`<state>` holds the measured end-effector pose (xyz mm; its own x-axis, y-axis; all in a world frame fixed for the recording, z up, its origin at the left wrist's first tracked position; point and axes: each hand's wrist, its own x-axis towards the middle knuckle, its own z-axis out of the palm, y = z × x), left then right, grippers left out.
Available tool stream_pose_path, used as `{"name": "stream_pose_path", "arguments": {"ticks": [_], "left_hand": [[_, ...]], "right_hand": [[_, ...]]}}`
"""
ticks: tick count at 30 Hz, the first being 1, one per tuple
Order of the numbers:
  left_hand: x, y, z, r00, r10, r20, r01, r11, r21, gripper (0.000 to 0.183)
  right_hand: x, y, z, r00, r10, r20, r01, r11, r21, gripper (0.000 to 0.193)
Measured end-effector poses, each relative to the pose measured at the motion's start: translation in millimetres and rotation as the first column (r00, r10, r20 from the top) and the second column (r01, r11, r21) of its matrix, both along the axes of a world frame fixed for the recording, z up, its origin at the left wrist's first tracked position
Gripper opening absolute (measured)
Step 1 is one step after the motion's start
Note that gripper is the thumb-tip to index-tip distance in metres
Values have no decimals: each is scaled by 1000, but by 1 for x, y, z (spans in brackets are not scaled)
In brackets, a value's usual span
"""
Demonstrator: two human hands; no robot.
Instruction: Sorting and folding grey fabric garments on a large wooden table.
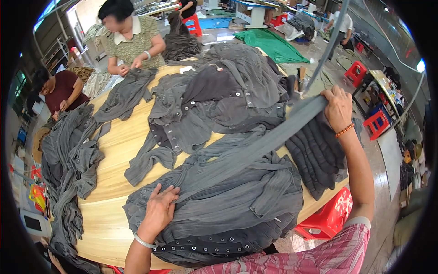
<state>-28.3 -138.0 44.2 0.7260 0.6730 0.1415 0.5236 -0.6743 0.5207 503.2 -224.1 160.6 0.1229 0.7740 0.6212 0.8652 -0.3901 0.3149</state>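
My right hand (pixel 338 109) is raised at the right, closed around the end of a long dark grey ribbed sleeve (pixel 269 139). The sleeve stretches diagonally down to the left over a heap of grey garments (pixel 232 217) on the table in front of me. My left hand (pixel 160 208) presses on the heap's left part, fingers bent onto the cloth near the sleeve's lower end. A dark band with metal eyelets (pixel 214 243) shows along the heap's near edge.
More grey garments (pixel 228 96) lie on the wooden table (pixel 107 182), with others draped at its left edge. A folded dark stack (pixel 315 150) sits at the right. Across the table, a person (pixel 134 43) handles cloth; another works at left. A red stool (pixel 326 217) stands below.
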Motion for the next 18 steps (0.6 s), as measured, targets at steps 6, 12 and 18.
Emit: {"name": "stream_pose_path", "arguments": {"ticks": [6,12,18], "left_hand": [[-7,-5,1,999,47,-10,-47,998,33,24],[6,-7,4,998,63,-20,-63,998,-1,22],[7,-11,7,994,103,-46,-104,995,-7,23]], "right_hand": [[5,-21,3,975,120,-185,-96,986,135,14],[26,-37,2,985,-111,-133,124,988,92,18],[41,-53,-5,977,-78,-197,118,973,198,23]]}}
